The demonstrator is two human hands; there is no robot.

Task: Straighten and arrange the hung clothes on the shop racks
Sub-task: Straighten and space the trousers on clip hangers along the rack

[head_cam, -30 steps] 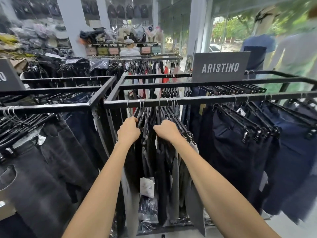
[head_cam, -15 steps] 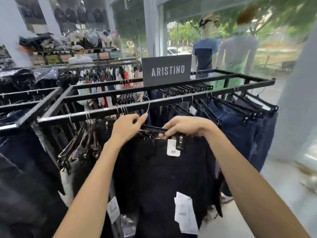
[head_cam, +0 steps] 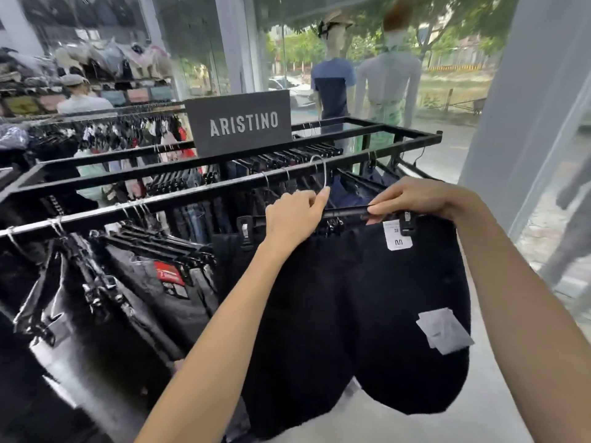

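A pair of black shorts (head_cam: 377, 314) hangs clipped to a black clip hanger (head_cam: 347, 212) that I hold off the rack, in front of the black metal rail (head_cam: 179, 201). My left hand (head_cam: 295, 219) grips the hanger near its silver hook (head_cam: 321, 171), which stands free above the rail. My right hand (head_cam: 415, 198) pinches the hanger bar further right, just above a white size tag (head_cam: 396, 235). More dark trousers (head_cam: 134, 282) on clip hangers hang bunched on the rail to the left.
A grey ARISTINO sign (head_cam: 240, 123) stands on the rack's top. Navy garments (head_cam: 348, 190) hang behind the hanger. Two mannequins (head_cam: 334, 84) stand by the glass front at the back. A grey pillar (head_cam: 527, 107) rises at right. Another person (head_cam: 80, 97) stands far left.
One second ago both hands were among the hung trousers on the rail. They have since lifted one hanger of black shorts off and turned it broadside, and my view swung right.
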